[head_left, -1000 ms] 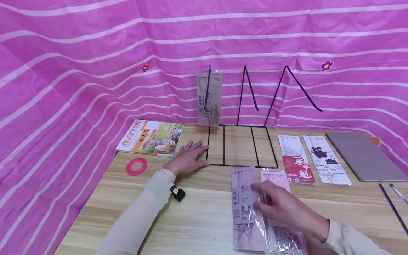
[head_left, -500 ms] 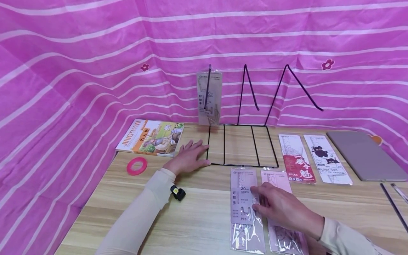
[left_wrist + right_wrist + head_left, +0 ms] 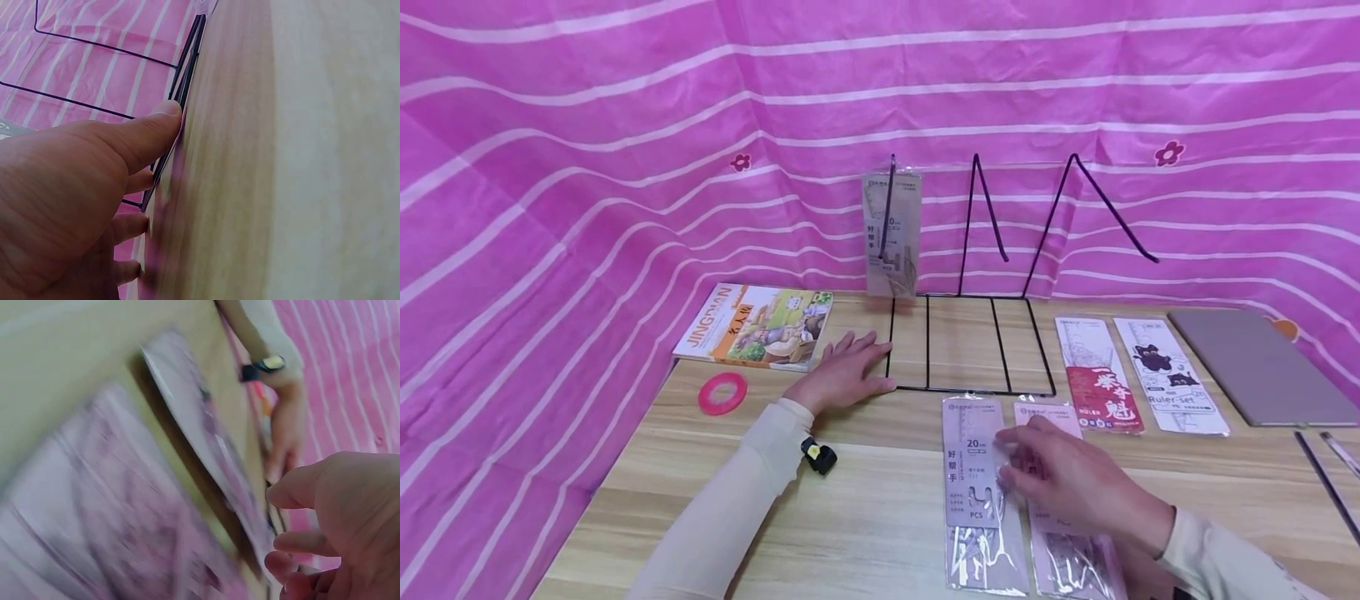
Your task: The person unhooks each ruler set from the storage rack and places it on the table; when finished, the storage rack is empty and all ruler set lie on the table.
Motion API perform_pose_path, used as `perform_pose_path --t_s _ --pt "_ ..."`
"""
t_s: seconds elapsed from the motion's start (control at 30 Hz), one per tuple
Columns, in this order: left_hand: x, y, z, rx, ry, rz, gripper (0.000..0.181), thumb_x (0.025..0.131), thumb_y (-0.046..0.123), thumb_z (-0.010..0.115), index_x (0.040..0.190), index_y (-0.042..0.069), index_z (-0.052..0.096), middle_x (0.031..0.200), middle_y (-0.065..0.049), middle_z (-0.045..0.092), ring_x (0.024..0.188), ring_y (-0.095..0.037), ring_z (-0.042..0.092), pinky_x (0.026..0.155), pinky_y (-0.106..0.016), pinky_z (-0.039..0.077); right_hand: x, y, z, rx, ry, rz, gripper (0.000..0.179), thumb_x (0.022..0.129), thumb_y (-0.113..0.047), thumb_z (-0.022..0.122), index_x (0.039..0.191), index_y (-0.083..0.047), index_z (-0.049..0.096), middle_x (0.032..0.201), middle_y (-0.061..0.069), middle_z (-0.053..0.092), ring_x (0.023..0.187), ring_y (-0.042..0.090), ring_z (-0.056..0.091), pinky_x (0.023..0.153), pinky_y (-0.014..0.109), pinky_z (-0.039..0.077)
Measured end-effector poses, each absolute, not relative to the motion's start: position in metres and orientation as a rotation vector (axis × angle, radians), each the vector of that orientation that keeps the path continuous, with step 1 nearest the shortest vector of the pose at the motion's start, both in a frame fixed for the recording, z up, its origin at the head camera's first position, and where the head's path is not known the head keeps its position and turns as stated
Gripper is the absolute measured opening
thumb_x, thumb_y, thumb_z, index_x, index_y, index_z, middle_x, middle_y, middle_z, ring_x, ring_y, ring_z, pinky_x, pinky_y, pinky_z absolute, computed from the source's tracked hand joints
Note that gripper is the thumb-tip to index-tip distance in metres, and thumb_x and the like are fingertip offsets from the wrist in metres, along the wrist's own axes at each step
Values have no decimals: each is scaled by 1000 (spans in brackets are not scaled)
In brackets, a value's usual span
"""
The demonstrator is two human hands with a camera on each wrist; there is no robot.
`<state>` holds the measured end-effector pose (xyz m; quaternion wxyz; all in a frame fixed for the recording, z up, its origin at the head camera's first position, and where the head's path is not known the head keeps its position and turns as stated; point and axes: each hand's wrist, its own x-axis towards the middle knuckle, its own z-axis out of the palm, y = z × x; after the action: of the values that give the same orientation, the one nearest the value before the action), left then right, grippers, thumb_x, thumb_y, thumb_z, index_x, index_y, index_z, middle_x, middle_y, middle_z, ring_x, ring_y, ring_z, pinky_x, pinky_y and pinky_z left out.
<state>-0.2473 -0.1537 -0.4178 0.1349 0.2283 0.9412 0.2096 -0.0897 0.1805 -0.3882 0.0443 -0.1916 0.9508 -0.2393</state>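
My left hand rests with fingers spread at the left edge of a black wire rack; in the left wrist view its thumb touches the wire. The right hand hovers over two clear-wrapped ruler sets that lie side by side. Its fingertips are beside the right edge of the left ruler set, and the hand partly covers the right ruler set. In the right wrist view a gap shows between thumb and fingers, with nothing pinched. Another ruler set hangs on the rack's left prong.
Two rack prongs jut up and forward. Right of the rack lie a red-and-white ruler set, a cat-printed ruler set, a grey notebook and pens. A book and pink tape roll lie left.
The left of the two lying ruler sets has straightened and settled on the table beside the other. My right hand has loosened from its edge and drawn slightly right. The left hand stays still.
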Motion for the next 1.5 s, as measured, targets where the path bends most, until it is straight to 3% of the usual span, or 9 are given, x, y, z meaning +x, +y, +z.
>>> perform_pose_path --t_s 0.23,0.37,0.57,0.67,0.8,0.9,1.03,1.17,1.5 --pt "-247 -151 -418 671 2726 618 75 102 58 60 166 27 35 178 -7 16 164 -44 3 130 -69 1 -112 213 -375 -480 3090 -735 48 100 -36 72 137 -6 65 122 15 67 83 14 66 60 26 54" --pt "-247 -149 -420 683 2721 611 76 102 59 60 166 27 35 178 -7 15 164 -44 3 129 -69 1 -120 225 -375 -434 3127 -685 52 100 -38 73 138 -5 64 130 19 66 87 20 68 62 32 54" --pt "-247 -147 -420 679 2713 614 76 102 59 60 166 27 34 178 -6 15 164 -43 3 130 -68 1 -132 235 -382 -420 3183 -559 58 100 -41 70 142 -3 60 105 9 64 81 15 53 59 26 41" --pt "-248 -145 -422 681 2709 610 76 102 59 59 166 28 34 178 -6 14 164 -43 3 130 -68 1 -143 243 -387 -406 3192 -484 62 101 -41 69 145 1 57 108 11 65 85 21 55 67 30 43" --pt "-248 -143 -424 686 2704 605 76 102 60 59 166 28 34 178 -6 14 164 -43 3 130 -68 1 -155 251 -391 -366 3148 -487 66 99 -44 71 146 0 55 97 6 66 93 28 59 77 43 48" --pt "-247 -142 -424 692 2704 610 76 102 59 60 166 28 34 178 -6 14 164 -43 3 130 -68 1 -162 254 -394 -351 3101 -504 57 98 -47 71 134 -4 61 88 2 64 94 31 60 76 46 50" --pt "-247 -142 -423 695 2703 624 76 102 58 60 166 27 34 178 -7 15 164 -43 2 129 -69 0 -167 255 -398 -383 3068 -472 63 99 -55 67 137 -4 61 117 17 71 112 44 61 89 59 54" --pt "-248 -142 -422 696 2700 624 76 102 59 59 166 27 33 178 -8 15 164 -44 2 129 -69 0 -172 254 -400 -412 3061 -429 78 101 -56 63 153 2 50 151 29 55 134 56 50 111 73 41" --pt "-248 -153 -417 664 2714 608 76 102 58 59 167 27 32 178 -8 13 164 -43 0 129 -70 0 -188 248 -401 -337 3004 -437 81 100 -50 66 157 3 42 162 30 41 146 57 37 119 73 28"
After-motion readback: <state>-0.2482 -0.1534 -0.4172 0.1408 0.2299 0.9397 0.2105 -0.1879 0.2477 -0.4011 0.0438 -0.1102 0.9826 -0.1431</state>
